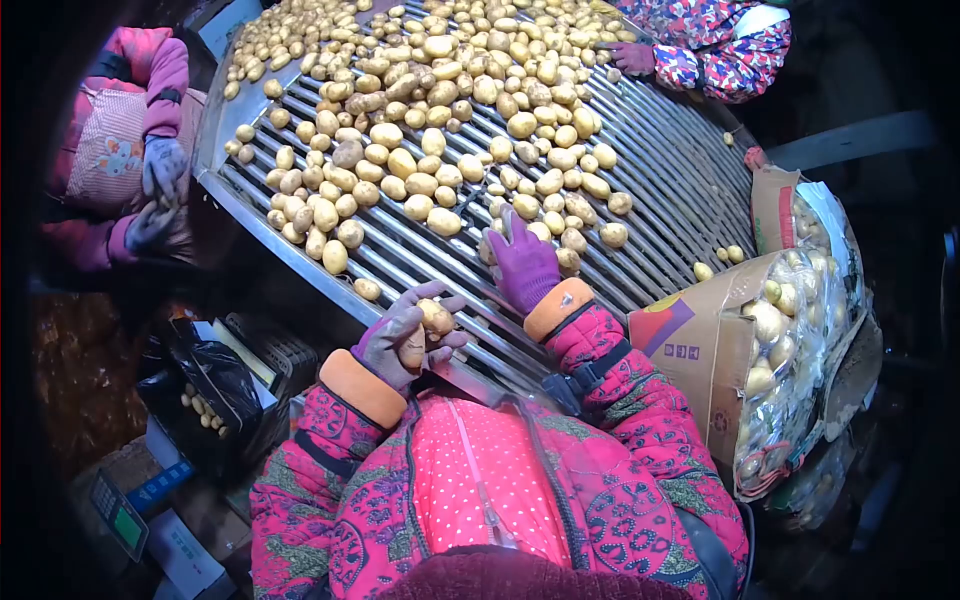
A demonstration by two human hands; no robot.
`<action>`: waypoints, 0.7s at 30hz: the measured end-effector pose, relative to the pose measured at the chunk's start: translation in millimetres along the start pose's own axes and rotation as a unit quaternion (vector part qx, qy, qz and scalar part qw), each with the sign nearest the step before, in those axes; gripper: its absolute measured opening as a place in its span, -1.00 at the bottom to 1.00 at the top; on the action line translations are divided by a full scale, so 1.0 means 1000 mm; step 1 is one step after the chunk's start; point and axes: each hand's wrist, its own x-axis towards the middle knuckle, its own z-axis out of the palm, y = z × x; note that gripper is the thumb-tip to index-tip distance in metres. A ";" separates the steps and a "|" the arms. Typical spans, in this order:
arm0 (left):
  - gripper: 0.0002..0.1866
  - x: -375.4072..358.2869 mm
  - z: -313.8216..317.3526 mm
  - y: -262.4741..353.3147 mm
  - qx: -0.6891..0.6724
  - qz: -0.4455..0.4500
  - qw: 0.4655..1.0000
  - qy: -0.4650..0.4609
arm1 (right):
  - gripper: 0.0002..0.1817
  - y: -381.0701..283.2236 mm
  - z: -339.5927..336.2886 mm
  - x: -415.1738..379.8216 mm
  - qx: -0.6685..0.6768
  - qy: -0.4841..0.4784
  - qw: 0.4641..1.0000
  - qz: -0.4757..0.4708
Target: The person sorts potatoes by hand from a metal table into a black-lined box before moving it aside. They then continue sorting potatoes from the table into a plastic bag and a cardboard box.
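Note:
My left hand (392, 342), in a grey and purple glove, is held palm up near the front edge of the metal bar rack. Its fingers curl around a yellow potato (436, 317), and a second potato (412, 349) shows against the palm. My right hand (527, 265), in a purple glove, reaches palm down onto the bars. Its fingers bend around a potato (487, 250), partly hidden by the glove. Loose potatoes (430, 170) lie just beyond both hands, spread over the slatted rack (665, 190).
An open cardboard box (715, 360) of potatoes in clear plastic stands at right, another box (775, 210) behind it. Gloved co-workers' hands appear at left (162, 170) and upper right (630, 57). At lower left are a black-lined crate (200, 375) and a scale display (120, 515).

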 end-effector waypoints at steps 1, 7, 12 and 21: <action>-0.37 -0.001 0.002 0.001 0.005 -0.012 1.000 -0.001 | -0.57 0.000 -0.001 -0.002 0.000 0.002 1.000 -0.002; -0.39 -0.002 0.010 -0.003 0.065 0.003 0.998 0.027 | -0.54 0.007 -0.001 -0.011 -0.016 0.008 0.998 -0.063; -0.44 -0.006 0.021 0.002 0.090 -0.018 0.995 0.037 | -0.39 0.009 -0.007 0.008 0.033 -0.006 0.998 -0.055; -0.31 -0.006 -0.004 -0.009 0.072 0.013 0.997 -0.028 | -0.25 -0.077 -0.051 -0.026 0.303 0.021 0.932 -0.200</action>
